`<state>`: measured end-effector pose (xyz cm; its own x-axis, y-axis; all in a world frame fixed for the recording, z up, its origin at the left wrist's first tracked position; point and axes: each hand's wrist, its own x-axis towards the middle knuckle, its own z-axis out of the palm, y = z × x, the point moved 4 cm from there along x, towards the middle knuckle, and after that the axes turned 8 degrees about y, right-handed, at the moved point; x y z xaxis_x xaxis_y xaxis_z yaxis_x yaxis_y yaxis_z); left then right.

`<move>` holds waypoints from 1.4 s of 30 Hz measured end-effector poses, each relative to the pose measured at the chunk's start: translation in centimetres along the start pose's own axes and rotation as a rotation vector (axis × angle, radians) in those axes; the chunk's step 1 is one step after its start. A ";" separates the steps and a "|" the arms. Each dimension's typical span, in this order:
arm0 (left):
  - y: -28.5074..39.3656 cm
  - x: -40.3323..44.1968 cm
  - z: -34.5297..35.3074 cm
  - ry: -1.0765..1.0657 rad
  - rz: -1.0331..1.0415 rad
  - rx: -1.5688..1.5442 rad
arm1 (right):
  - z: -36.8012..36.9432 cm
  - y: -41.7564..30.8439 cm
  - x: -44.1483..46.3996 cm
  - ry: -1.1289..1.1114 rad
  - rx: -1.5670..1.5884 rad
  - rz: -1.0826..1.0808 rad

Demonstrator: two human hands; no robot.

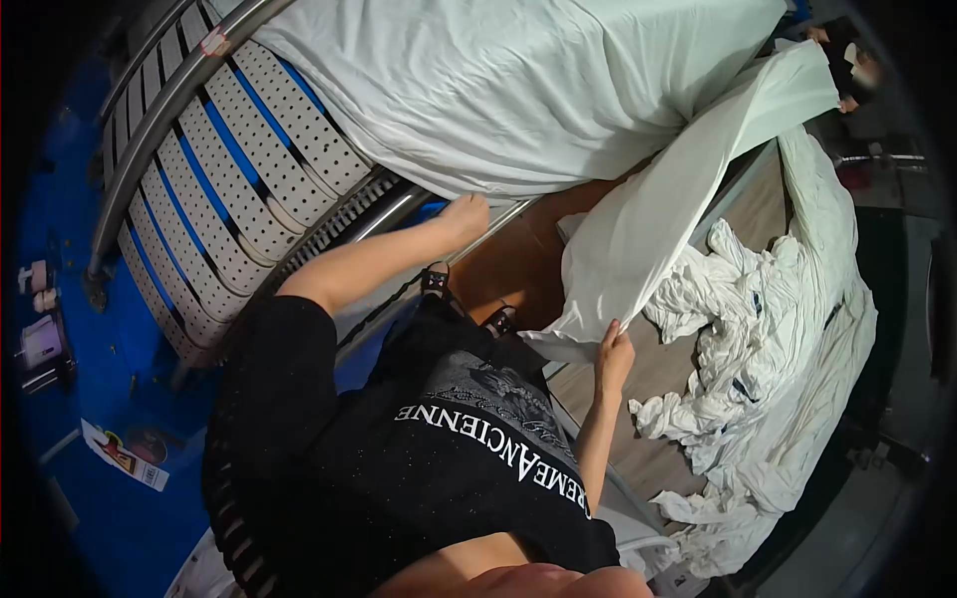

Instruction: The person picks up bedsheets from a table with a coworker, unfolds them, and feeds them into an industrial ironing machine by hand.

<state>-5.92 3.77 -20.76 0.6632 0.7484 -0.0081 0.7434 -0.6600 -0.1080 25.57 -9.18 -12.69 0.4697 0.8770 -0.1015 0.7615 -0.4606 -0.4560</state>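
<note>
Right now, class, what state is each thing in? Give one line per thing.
Left hand: curled, grip unclear
Right hand: gripping white sheet
White sheet: lifted, creased
Draped cloth: spread out, wrinkled
Perforated slats: partly covered
Cloth pile: crumpled

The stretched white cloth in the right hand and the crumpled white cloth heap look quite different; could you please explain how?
The stretched white cloth is fairly smooth, while the crumpled white cloth heap is densely wrinkled. The right hand grips the stretched cloth's edge; neither of the wearer's hands touches the heap. Both are white fabric.
</note>
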 end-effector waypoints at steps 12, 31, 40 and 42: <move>-4.2 4.0 1.7 -0.025 0.132 0.197 | 1.6 0.1 2.3 -0.029 0.897 0.294; 1.6 -3.8 -19.4 -0.060 -0.106 -0.604 | -4.2 -6.0 1.9 -0.098 0.076 -0.101; 5.1 7.2 -29.1 0.090 -0.283 -1.438 | -13.4 -14.7 -0.5 0.163 1.479 -0.331; 3.0 6.9 -31.6 0.297 -0.501 -1.615 | -13.2 -15.1 -0.8 0.670 1.096 -0.547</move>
<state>3.60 4.93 10.32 0.2103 0.9727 -0.0985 0.0706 0.0854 0.9938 19.56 -4.74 5.93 0.5884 0.5340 0.6072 0.3286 0.5281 -0.7830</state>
